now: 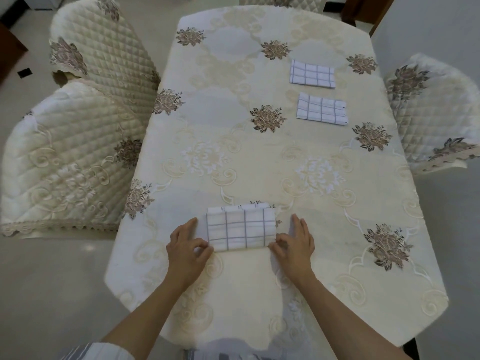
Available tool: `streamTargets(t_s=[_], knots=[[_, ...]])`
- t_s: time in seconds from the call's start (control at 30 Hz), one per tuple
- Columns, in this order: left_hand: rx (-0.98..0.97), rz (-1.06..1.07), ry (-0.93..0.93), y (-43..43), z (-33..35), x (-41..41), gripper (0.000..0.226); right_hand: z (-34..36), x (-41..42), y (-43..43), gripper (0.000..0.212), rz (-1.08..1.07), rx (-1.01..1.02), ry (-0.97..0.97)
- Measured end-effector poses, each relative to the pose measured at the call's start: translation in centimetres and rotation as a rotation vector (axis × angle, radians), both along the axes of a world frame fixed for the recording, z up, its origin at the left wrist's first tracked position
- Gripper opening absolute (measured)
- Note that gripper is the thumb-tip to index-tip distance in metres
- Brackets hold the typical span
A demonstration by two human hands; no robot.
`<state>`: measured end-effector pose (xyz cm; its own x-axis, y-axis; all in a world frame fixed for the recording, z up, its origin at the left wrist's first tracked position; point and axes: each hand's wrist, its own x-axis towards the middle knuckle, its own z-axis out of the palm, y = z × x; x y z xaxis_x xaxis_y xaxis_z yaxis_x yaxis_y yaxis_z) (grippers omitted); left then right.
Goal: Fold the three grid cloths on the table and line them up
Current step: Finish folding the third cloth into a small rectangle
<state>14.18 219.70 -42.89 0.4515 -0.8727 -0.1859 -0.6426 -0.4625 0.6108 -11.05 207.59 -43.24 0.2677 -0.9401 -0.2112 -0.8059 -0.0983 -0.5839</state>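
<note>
As left hand pinches cloth, right hand pinches.

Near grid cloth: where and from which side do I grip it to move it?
Pinch the short ends of the near grid cloth: left hand from the left, right hand from the right. It lies flat, layers offset at the far edge; end grips should keep the fold.

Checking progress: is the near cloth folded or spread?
Folded: near cloth is a compact rectangle, a lower layer's edge showing along its far side.
</note>
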Motion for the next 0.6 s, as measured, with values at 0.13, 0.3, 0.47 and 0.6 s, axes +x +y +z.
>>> streamTargets(t_s=[0.13, 0.3, 0.47, 0.6], knots=[[0.067, 0.067, 0.004, -1.0, 0.7, -0.6, 0.019, 0.3, 0.7, -0.2, 0.017, -0.025, 0.032, 0.037], [0.104, 0.105, -0.033, -1.9, 1.1, -1.2, 0.017, 1.1, 1.4, -0.5, 0.019, -0.019, 0.088, 0.107], [0.116, 0.107, -0.076, -2.2, 1.4, -1.4, 0.022, 1.4, 2.0, -0.7, 0.018, -0.035, 0.079, 0.153], [0.119, 0.091, -0.146, -2.2, 1.2, -1.5, 0.026, 1.2, 2.1, -0.7, 0.018, -0.046, 0.068, 0.161]])
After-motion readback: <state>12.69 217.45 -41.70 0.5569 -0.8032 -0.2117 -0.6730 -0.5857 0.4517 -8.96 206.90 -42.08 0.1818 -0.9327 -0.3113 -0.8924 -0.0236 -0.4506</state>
